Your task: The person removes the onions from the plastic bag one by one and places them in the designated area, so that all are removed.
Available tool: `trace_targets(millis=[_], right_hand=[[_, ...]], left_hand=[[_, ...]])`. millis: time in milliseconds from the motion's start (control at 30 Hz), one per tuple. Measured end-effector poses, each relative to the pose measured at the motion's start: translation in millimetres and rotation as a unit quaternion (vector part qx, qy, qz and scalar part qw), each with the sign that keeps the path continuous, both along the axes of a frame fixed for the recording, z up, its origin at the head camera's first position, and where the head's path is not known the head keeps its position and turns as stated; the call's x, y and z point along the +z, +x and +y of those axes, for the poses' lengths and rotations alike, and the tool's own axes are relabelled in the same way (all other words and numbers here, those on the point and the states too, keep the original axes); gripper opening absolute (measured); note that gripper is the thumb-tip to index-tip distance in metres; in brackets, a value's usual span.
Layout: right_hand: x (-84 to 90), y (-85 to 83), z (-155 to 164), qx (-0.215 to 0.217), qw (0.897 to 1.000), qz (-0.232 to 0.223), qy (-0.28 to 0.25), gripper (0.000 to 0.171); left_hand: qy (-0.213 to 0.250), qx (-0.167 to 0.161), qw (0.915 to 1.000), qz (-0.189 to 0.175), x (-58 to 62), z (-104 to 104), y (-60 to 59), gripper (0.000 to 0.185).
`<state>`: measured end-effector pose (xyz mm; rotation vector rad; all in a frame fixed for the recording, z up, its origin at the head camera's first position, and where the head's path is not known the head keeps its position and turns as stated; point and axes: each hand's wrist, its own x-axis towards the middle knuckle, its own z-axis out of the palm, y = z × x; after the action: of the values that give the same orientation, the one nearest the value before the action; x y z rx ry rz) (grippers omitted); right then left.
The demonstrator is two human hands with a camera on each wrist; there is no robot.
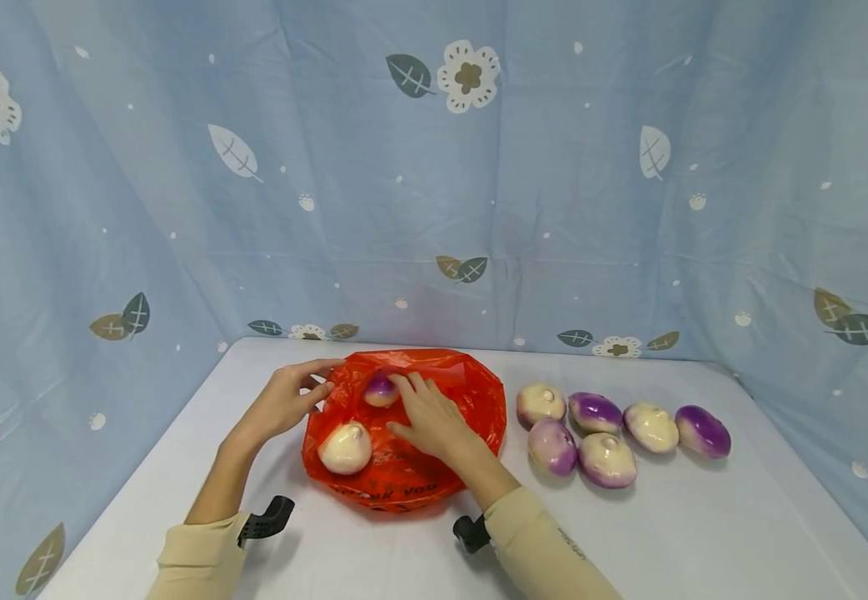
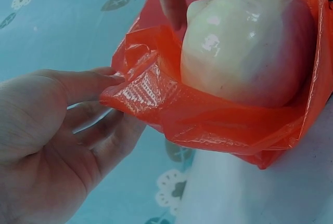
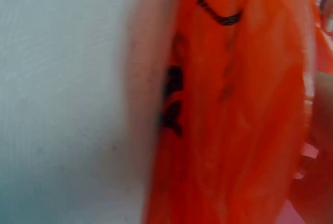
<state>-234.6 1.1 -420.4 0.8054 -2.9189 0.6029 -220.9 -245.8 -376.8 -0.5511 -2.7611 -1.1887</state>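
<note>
A red plastic bag [image 1: 404, 492] lies spread with its mouth facing up, dark lettering along its near side. Inside it are a mostly white turnip [image 1: 346, 448] at the near left and a purple-and-white turnip [image 1: 381, 390] farther back. My left hand [image 1: 290, 400] pinches the bag's left rim between thumb and fingers, as the left wrist view shows close by the white turnip [image 2: 250, 42]. Over the bag's middle, my right hand [image 1: 428, 417] reaches in with fingers spread beside the purple turnip; whether they touch it is unclear. Mostly the bag's outer side [image 3: 234, 104] fills the right wrist view.
Several more purple-and-white turnips lie in a cluster right of the bag, among them a near one [image 1: 608, 460] and a far-right one [image 1: 704, 432]. All rest on a white table [image 1: 764, 533]. A blue patterned curtain [image 1: 554, 183] hangs behind and at both sides.
</note>
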Motion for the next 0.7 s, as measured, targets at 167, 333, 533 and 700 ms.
trace_targets(millis=[167, 333, 533, 700], right_hand=[[-4.4, -4.0, -3.9, 0.0, 1.0, 0.019, 0.016, 0.075], [-5.1, -5.3, -6.5, 0.006, 0.999, 0.03, 0.015, 0.075], [-3.8, -5.1, -6.8, 0.008, 0.998, 0.054, 0.006, 0.065], [-4.8, -5.5, -6.3, 0.011, 0.996, 0.09, 0.003, 0.053]], left_hand=[[0.0, -0.001, 1.0, 0.0, 1.4, 0.5, -0.1, 0.039], [-0.002, -0.001, 1.0, -0.001, 1.9, 0.8, 0.3, 0.04], [-0.005, 0.002, 1.0, -0.002, 1.0, 0.5, 0.6, 0.04], [-0.006, 0.003, 1.0, -0.002, 0.3, 0.6, 1.1, 0.04]])
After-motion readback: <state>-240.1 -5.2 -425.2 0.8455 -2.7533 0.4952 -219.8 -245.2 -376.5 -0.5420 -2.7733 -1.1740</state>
